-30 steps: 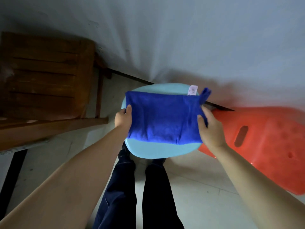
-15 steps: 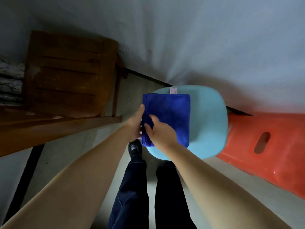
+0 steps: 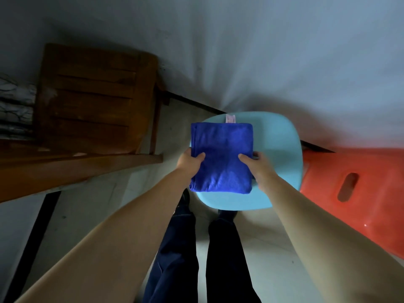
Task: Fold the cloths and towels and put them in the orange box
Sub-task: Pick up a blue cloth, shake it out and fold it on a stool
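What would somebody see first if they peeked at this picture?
First the bright blue folded cloth in the middle, held at its sides by the left hand and the right hand over a pale blue stool. Next, the big orange box on the floor to the right. On the left stands a dark wooden chair by the wall.

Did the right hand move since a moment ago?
Yes. The right hand crossed from the left edge of the blue towel to its right edge, toward the orange box; it now grips there over the light blue stool.
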A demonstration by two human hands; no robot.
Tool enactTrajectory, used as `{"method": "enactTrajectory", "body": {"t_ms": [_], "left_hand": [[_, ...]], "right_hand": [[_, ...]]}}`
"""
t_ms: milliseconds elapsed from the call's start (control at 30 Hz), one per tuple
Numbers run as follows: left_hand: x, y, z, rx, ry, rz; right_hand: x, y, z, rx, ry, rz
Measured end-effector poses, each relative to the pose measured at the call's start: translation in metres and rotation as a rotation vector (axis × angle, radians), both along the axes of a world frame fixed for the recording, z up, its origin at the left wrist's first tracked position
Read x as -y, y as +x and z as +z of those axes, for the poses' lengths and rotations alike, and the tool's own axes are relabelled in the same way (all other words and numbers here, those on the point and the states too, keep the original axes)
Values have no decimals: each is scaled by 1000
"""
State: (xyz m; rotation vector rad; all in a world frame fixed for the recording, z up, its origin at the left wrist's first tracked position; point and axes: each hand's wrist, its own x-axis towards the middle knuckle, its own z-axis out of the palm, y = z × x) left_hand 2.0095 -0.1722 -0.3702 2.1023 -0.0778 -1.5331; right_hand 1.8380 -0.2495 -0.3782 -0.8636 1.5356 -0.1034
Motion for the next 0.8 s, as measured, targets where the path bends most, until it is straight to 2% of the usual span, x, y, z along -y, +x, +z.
{"method": "enactTrajectory", "body": {"t_ms": [133,400,533,800], "left_hand": [[-6,-3,21,-2,-32,25],[9,-5,121,-37,-277,27],[29,-6,173,-82,-388,-103],[53,-10,254,-56,-582,-435]], "right_hand": [[0,-6,21,143,127,-84],[10,-24,140,314,-27,-151],[4,-36,197,375,-153,-272],[-30,-52,255,439,-329,-477]]}}
